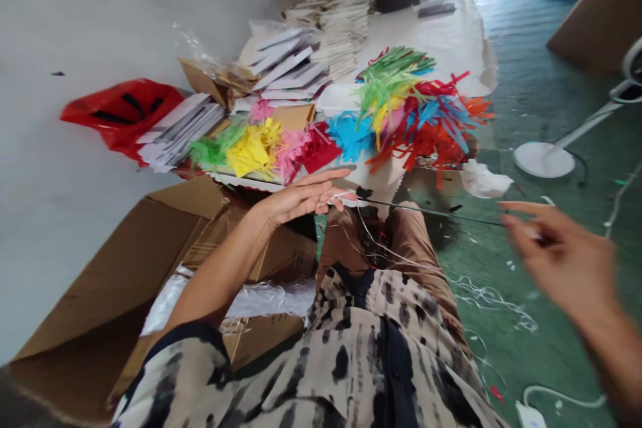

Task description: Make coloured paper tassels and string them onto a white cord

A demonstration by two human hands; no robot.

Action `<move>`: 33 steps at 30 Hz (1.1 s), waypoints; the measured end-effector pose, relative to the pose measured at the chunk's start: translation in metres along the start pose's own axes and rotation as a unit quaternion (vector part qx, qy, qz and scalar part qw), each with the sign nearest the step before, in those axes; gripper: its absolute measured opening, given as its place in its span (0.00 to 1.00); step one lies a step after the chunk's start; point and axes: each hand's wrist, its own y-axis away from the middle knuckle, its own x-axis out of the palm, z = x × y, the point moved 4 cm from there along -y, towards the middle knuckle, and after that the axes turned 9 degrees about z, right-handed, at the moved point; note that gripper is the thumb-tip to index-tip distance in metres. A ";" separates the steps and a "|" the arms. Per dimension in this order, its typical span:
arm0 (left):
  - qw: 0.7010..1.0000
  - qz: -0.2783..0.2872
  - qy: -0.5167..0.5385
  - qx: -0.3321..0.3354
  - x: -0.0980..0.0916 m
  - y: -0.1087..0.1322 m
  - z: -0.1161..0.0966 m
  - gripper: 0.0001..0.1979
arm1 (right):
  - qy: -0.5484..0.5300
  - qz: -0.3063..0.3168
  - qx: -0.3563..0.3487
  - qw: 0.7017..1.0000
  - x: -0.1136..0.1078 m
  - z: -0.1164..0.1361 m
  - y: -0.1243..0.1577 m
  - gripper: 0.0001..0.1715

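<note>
My left hand [301, 197] sits at the table's front edge, its fingertips pinching white thread [341, 196] at the near end of a thin dark rod [431, 212]. The rod runs right to my right hand [556, 247], slightly blurred, with thumb and forefinger closed on its far end. More loose white thread [401, 259] hangs down over my tan trousers. Just beyond the rod, a heap of coloured paper tassels [351, 137] in green, yellow, pink, blue, red and orange lies on the table.
Stacks of white paper packets [285, 60] and a red plastic bag [120, 114] lie beyond the tassels. An open cardboard box [100, 287] stands to my left. A white fan base [544, 159] and cables sit on the green floor to my right.
</note>
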 end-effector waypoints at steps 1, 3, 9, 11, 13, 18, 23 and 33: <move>1.000 0.009 0.008 0.005 0.012 -0.011 0.006 0.35 | 0.001 0.049 -0.025 0.998 0.010 0.010 0.004 0.14; 0.999 0.028 0.011 0.015 0.035 -0.030 0.017 0.39 | -0.013 0.145 -0.072 0.987 0.038 0.036 0.012 0.12; 0.993 0.066 -0.025 0.093 0.079 -0.061 0.040 0.40 | -0.070 0.175 -0.013 0.982 0.093 0.070 0.018 0.12; 0.992 0.057 -0.039 0.108 0.084 -0.065 0.046 0.38 | -0.073 0.156 0.017 0.985 0.094 0.065 0.019 0.13; 0.991 0.054 -0.054 0.112 0.088 -0.068 0.051 0.37 | -0.075 0.139 0.037 0.987 0.094 0.060 0.021 0.13; 0.986 0.059 -0.080 0.133 0.098 -0.070 0.055 0.35 | -0.095 0.129 0.047 0.986 0.097 0.053 0.024 0.10; 0.990 -0.033 -0.054 0.125 0.099 -0.069 0.061 0.23 | -0.134 0.110 0.055 0.983 0.095 0.049 0.026 0.08; 0.965 -0.158 -0.147 0.148 0.099 -0.066 0.071 0.13 | -0.164 0.119 0.081 0.976 0.096 0.051 0.027 0.10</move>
